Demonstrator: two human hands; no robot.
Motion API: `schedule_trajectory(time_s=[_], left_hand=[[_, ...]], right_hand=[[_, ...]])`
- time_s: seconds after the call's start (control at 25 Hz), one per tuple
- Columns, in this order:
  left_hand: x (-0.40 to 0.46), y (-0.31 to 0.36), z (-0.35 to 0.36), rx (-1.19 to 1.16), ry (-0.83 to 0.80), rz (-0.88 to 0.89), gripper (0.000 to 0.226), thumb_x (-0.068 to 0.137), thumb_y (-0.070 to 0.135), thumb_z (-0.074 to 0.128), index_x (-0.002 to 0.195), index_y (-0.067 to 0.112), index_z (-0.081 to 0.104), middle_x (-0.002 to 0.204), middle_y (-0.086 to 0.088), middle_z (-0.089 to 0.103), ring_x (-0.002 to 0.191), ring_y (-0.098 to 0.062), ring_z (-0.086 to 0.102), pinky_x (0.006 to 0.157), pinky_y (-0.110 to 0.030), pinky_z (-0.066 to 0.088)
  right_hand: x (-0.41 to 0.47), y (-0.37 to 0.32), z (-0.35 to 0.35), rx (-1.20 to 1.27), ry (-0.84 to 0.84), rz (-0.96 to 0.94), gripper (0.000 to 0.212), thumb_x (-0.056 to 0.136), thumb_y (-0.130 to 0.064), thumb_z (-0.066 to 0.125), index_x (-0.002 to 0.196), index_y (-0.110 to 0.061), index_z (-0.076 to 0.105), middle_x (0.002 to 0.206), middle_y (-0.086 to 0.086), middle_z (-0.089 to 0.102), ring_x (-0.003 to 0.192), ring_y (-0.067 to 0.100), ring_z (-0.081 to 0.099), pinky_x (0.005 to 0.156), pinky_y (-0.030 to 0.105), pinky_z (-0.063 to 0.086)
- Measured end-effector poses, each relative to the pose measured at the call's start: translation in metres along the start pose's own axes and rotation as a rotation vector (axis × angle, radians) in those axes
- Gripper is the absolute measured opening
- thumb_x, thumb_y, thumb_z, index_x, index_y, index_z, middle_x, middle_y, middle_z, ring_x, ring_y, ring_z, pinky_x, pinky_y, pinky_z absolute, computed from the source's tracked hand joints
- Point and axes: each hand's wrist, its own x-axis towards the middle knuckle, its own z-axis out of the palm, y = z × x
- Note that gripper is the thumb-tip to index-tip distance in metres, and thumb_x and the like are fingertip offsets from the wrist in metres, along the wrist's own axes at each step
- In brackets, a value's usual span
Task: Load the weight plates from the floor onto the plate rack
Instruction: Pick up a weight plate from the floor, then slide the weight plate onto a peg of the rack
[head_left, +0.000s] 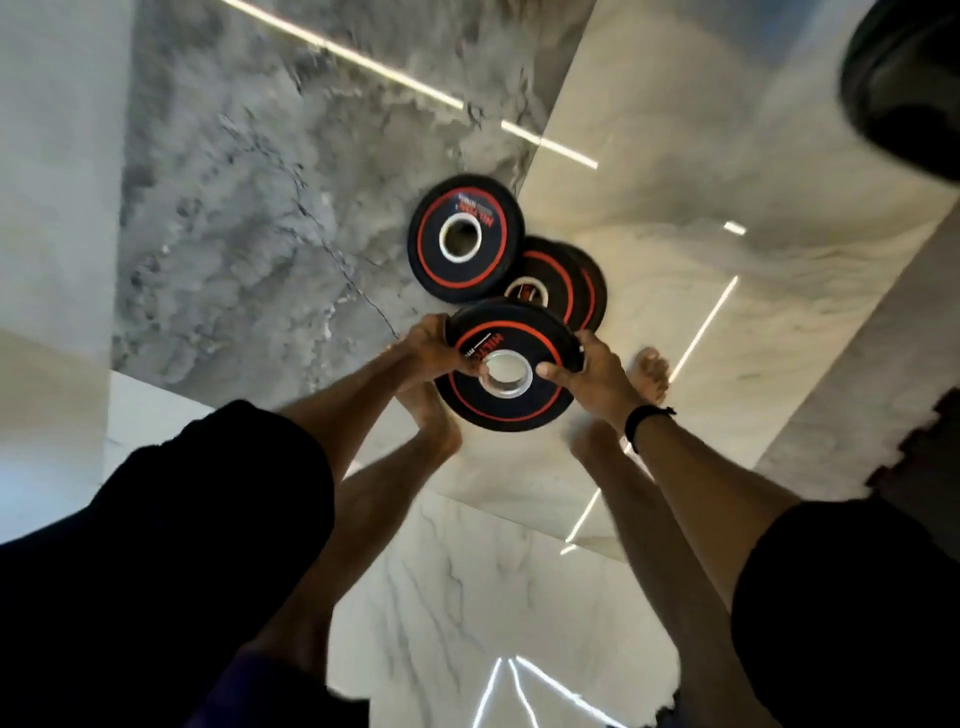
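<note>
Nearest us: our own knees in dark shorts fill the 7 and 4 o'clock corners, with both forearms reaching forward between them.
Held plate: a black weight plate with a red ring (506, 371) sits just below centre, tilted slightly, above our bare feet on the marble floor (467, 597).
Left grip: the left hand (434, 345) is clamped on the plate's rim at its 9 o'clock side, fingers wrapped over the edge and the thumb lying near the steel-lined hole.
Right grip: the right hand (587, 371), a dark band on its wrist, is closed on the rim at 3 o'clock, thumb pressed on the face just beside the hole.
Plates left on the floor: at 12 o'clock from the held one, a top plate (465, 239) leans across a second plate (545, 283), with a third plate (592, 291) edging out behind at 2 o'clock.
Rack: we cannot pick out the plate rack; a dark, blurred rounded object (904, 88) at 2 o'clock may belong to it, but we cannot tell.
Step in hand: we judge this the lift of one plate off the floor, both hands sharing the load.
Next move: it calls for standing, turning toward the rack, and lining the hole up with a peg before sliding the plate on.
</note>
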Motion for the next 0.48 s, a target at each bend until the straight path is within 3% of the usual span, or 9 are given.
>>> schedule_trajectory(time_s=[0.12,0.28,0.4,0.48], left_hand=[[-0.101,0.059,-0.024,-0.037,0.035,0.155,0.069,0.065,-0.002,0.086,0.128,0.001,0.059,0.125,-0.018,0.067,0.118,-0.028,0.063,0.106,-0.043,0.047],[-0.244,0.134,-0.053,0.051,0.035,0.411,0.064,0.069,-0.001,0.084,0.128,-0.001,0.058,0.122,-0.021,0.067,0.117,-0.032,0.063,0.104,-0.046,0.049],[-0.342,0.189,-0.064,0.056,0.146,0.559,0.062,0.064,0.01,0.09,0.117,0.0,0.062,0.109,-0.014,0.071,0.101,-0.026,0.068,0.086,-0.03,0.055],[-0.397,0.219,-0.068,0.03,0.154,0.659,0.06,0.063,0.011,0.091,0.114,0.0,0.06,0.103,-0.012,0.071,0.092,-0.024,0.069,0.076,-0.024,0.057]], right_hand=[[-0.077,-0.074,-0.044,0.029,0.045,-0.07,0.051,0.08,-0.021,0.08,0.12,-0.005,0.053,0.112,0.01,0.067,0.106,0.028,0.064,0.094,0.041,0.051],[-0.192,-0.162,-0.104,0.053,0.141,-0.2,0.049,0.081,-0.023,0.079,0.118,-0.007,0.052,0.11,0.008,0.067,0.1,0.022,0.064,0.088,0.034,0.052],[-0.286,-0.212,-0.152,0.097,0.28,-0.34,0.045,0.08,-0.025,0.079,0.114,-0.011,0.053,0.098,-0.004,0.068,0.088,0.009,0.066,0.077,0.023,0.051],[-0.346,-0.234,-0.18,0.12,0.371,-0.422,0.044,0.08,-0.026,0.079,0.113,-0.012,0.054,0.098,-0.005,0.07,0.089,0.007,0.067,0.078,0.022,0.052]])
